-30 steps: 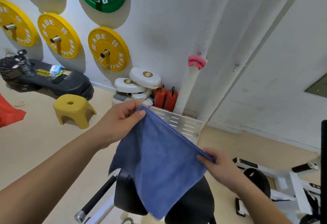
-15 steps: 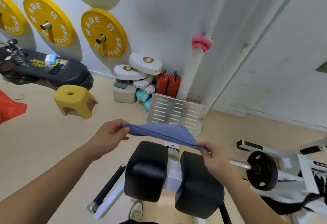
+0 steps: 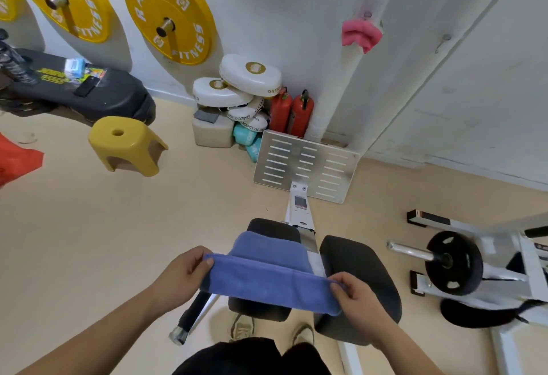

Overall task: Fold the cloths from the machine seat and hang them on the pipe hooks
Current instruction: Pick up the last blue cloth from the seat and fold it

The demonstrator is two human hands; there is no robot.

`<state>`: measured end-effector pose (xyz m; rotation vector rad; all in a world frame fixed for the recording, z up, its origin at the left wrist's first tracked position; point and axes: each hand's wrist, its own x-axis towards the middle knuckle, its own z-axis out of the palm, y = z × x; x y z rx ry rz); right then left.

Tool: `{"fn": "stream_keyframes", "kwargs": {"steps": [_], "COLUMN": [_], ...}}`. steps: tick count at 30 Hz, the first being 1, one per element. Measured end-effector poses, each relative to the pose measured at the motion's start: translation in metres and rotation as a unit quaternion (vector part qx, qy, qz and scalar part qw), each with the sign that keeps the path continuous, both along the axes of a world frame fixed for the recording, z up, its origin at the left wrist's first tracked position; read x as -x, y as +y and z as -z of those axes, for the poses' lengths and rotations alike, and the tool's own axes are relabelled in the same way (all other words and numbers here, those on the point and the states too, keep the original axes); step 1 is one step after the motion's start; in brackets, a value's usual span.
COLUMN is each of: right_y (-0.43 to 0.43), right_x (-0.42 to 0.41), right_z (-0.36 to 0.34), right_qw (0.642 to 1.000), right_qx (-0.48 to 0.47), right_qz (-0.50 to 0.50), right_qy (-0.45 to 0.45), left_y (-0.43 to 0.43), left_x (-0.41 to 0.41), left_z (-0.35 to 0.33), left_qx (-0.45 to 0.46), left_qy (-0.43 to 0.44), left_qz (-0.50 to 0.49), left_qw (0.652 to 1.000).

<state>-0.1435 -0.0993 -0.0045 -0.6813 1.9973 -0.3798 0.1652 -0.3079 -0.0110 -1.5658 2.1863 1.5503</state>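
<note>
A blue cloth [image 3: 267, 276] is stretched between both hands above the black machine seat pads [image 3: 358, 274]. My left hand [image 3: 181, 276] pinches its left end, and my right hand [image 3: 355, 300] pinches its right end. The far part of the cloth drapes down onto the left seat pad [image 3: 275, 228]. A pink cloth [image 3: 360, 33] hangs on a hook of the white pipe [image 3: 341, 78] against the wall ahead.
A slotted metal footplate [image 3: 305, 164] leans in front of the pipe. Red extinguishers [image 3: 292, 112], white pads [image 3: 237, 90] and a yellow stool [image 3: 127, 144] stand on the floor. Yellow weight plates [image 3: 169, 13] hang on the wall. A barbell plate rack [image 3: 453, 262] sits to the right.
The view tilted down and the hands lowered the blue cloth from chest height to just above the seat. The cloth went from hanging open to a narrow band laid over the left pad.
</note>
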Motion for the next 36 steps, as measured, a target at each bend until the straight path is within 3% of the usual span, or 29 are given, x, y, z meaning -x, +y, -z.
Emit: {"fn": "stream_keyframes", "kwargs": {"steps": [4, 8, 17, 21, 26, 36], "right_y": [-0.040, -0.076, -0.117, -0.129, -0.123, -0.088], "right_x": [0.011, 0.026, 0.046, 0.042, 0.048, 0.039], "right_z": [0.024, 0.053, 0.127, 0.138, 0.138, 0.099], "right_qw": [0.996, 0.991, 0.984, 0.974, 0.948, 0.939], "right_qx": [0.026, 0.038, -0.127, -0.140, -0.188, -0.097], "right_qz": [0.070, 0.131, 0.095, 0.113, 0.153, 0.239], "right_qy": [0.039, 0.007, -0.083, -0.134, -0.208, -0.226], "left_y": [-0.028, -0.059, -0.058, -0.050, -0.054, -0.058], "left_x": [0.038, 0.069, 0.101, 0.095, 0.074, 0.054], "left_z": [0.021, 0.059, 0.129, 0.131, 0.134, 0.103], "left_qx": [0.018, 0.006, -0.159, -0.254, -0.290, -0.401], "left_qy": [-0.006, -0.058, -0.190, -0.142, -0.083, -0.065], "left_qz": [-0.044, -0.094, -0.124, -0.199, -0.271, -0.210], "left_qw": [0.999, 0.994, 0.961, 0.936, 0.914, 0.889]}}
